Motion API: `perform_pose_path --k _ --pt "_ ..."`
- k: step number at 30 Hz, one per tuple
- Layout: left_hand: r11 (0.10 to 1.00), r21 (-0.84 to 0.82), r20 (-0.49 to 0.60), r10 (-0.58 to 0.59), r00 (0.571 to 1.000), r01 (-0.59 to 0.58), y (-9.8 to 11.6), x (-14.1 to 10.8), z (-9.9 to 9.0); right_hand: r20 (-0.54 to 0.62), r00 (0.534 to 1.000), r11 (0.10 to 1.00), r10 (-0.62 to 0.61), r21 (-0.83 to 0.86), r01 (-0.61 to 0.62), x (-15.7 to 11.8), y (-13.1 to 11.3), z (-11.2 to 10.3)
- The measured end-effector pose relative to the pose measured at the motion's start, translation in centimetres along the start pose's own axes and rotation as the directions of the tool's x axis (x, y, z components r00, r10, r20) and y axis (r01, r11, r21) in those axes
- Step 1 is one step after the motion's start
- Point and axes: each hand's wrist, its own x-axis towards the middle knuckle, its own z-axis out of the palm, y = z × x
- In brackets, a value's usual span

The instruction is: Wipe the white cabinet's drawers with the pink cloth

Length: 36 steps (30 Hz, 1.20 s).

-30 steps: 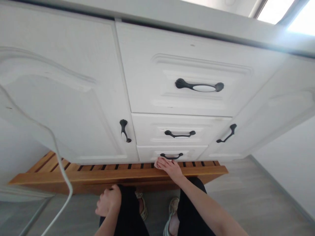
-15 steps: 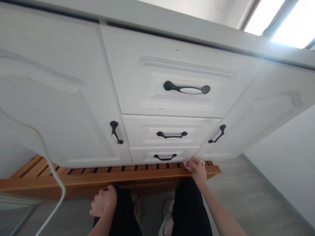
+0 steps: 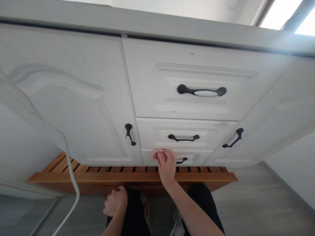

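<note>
My right hand (image 3: 166,167) is closed on a pink cloth (image 3: 157,152) and presses it against the front of the bottom drawer (image 3: 197,156). It covers the left part of that drawer's dark handle (image 3: 182,160). Part of the cloth is hidden under the fingers. My left hand (image 3: 116,200) rests on my left knee with its fingers curled in, and no object shows in it. The white cabinet (image 3: 110,98) has a middle drawer (image 3: 157,129) and a larger top drawer (image 3: 147,88), both shut.
A slatted wooden bench (image 3: 98,177) runs along the cabinet's foot, in front of my knees. A white cable (image 3: 71,170) hangs down on the left. Doors with dark handles flank the drawers, and a window (image 3: 280,13) is at the upper right.
My right hand has moved left and up with the pink cloth, from the bench's right end to the bottom drawer front. My left hand stays on the knee. The view has shifted left.
</note>
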Motion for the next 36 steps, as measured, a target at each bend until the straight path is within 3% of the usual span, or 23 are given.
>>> perform_pose_path --k 4,8,15,20,23,29,32,36 --pt "1.0 -0.007 0.0 0.0 1.0 0.0 -0.4 0.4 0.1 -0.027 0.999 0.991 -0.039 -0.127 0.035 -3.0 0.3 2.5" --pt "1.0 -0.02 -0.003 0.018 1.0 -0.018 -0.4 0.6 0.6 0.018 0.998 0.985 -0.057 -0.159 0.06 -5.4 0.9 3.4" --pt "0.999 -0.031 -0.017 0.017 1.0 -0.018 -0.3 0.5 0.6 0.106 0.99 0.99 0.094 -0.111 -0.082 -4.0 0.7 1.5" --pt "0.999 -0.034 0.005 0.015 1.0 -0.015 -0.6 0.7 0.4 0.075 0.983 0.969 0.169 -0.193 -0.152 -4.5 1.2 0.1" --pt "0.999 -0.034 0.014 0.011 1.0 -0.01 -0.3 0.6 0.2 0.076 0.973 0.957 0.22 -0.208 -0.2 -4.6 0.3 0.8" --pt "0.998 -0.041 0.017 0.039 0.999 -0.038 0.7 -0.3 0.1 0.118 0.978 0.973 0.172 -0.175 -0.15 -4.6 -1.4 3.5" --pt "0.998 -0.046 0.016 0.037 0.999 -0.036 0.7 -0.4 0.0 0.226 0.965 0.976 0.135 -0.199 -0.09 -6.1 -0.5 4.2" --pt "0.998 -0.055 0.027 0.027 0.999 -0.026 0.3 -0.2 -0.3 0.411 0.893 0.964 0.184 -0.252 -0.082 -8.7 1.3 4.8"
